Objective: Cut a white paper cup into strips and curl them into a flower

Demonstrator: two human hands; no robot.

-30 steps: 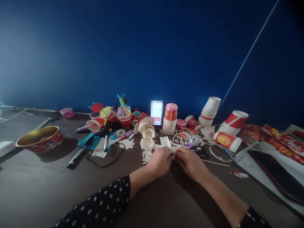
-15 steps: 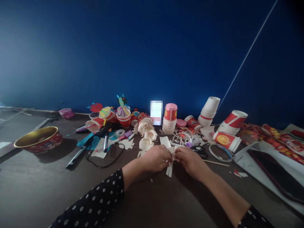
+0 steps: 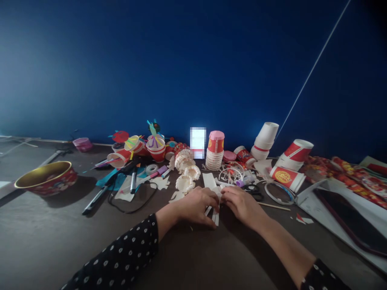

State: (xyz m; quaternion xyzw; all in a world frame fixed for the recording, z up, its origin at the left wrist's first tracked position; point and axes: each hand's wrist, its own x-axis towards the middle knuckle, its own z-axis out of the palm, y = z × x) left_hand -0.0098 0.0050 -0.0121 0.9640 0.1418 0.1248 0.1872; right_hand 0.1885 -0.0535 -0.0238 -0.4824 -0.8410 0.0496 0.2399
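Note:
My left hand point(image 3: 198, 204) rests over narrow white paper strips point(image 3: 215, 217) on the dark table. Its fingers curl onto them while the thumb is stretched out below, apart from the fingers. Facing it, my right hand point(image 3: 242, 204) is closed, fingertips pinched at the same paper, partly hiding it. A wider white paper piece point(image 3: 209, 181) extends beyond my fingers. Left of the hands lies a chain of ruffled white paper cup pieces point(image 3: 185, 183). Scissors point(image 3: 254, 191) with dark handles are just beyond my right hand.
An upside-down cup stack point(image 3: 215, 151) stands behind the paper. Tilted cups point(image 3: 292, 161) and a phone point(image 3: 350, 217) lie to the right. A gold-rimmed bowl point(image 3: 48, 181) sits at far left, near a marker point(image 3: 133, 181) and cup crafts point(image 3: 156, 149). A blue wall point(image 3: 181, 72) rises behind.
My left thumb has moved down and away from its fingers, uncovering more of the strips. My right hand stays almost where it was. The view has shifted slightly.

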